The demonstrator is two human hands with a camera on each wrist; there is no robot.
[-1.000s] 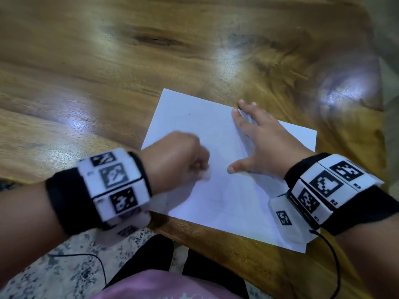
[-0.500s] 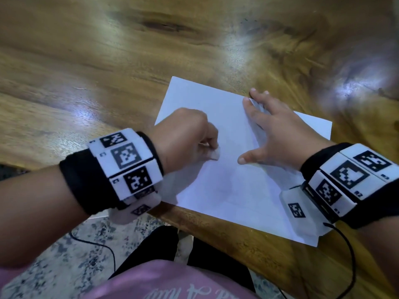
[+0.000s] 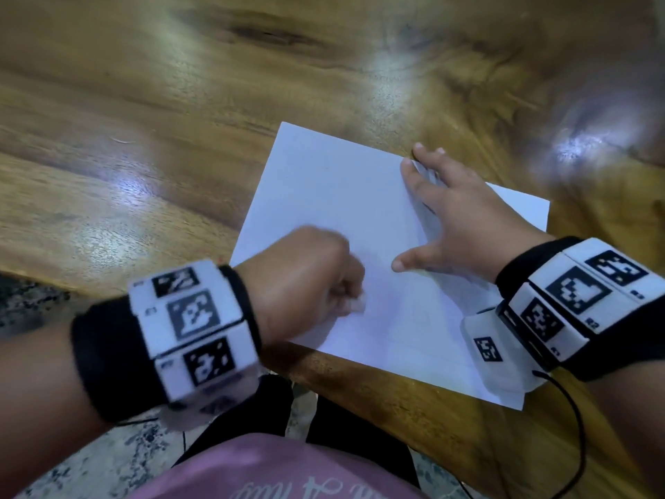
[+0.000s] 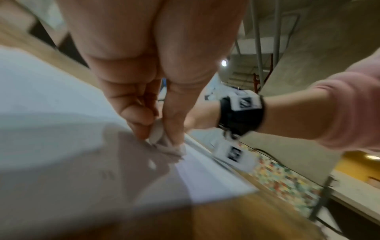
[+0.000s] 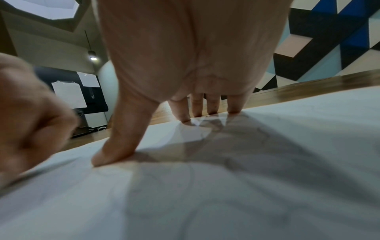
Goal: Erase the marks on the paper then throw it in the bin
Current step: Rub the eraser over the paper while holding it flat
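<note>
Table edge: the paper [image 3: 345, 210] lay flat on the wooden table [image 3: 144, 145], its near long edge just inside the table's near edge.
Left hand: the left hand [image 3: 306, 279] was curled, pinching a small white eraser [image 3: 356, 306] whose tip touched the paper's near-left part.
Eraser to marks: faint pencil lines [image 5: 242, 142] lay on the paper to the right of the eraser, under and beside the right hand, so the rubbing hand was the nearer one.
Right hand: the right hand [image 3: 457, 225] lay spread flat, fingertips [image 5: 185, 116] pressing the paper at its far edge.
Bin: none was in view; no container showed, so nothing could be said of contents.
Judgement: erasing looked unfinished.
</note>
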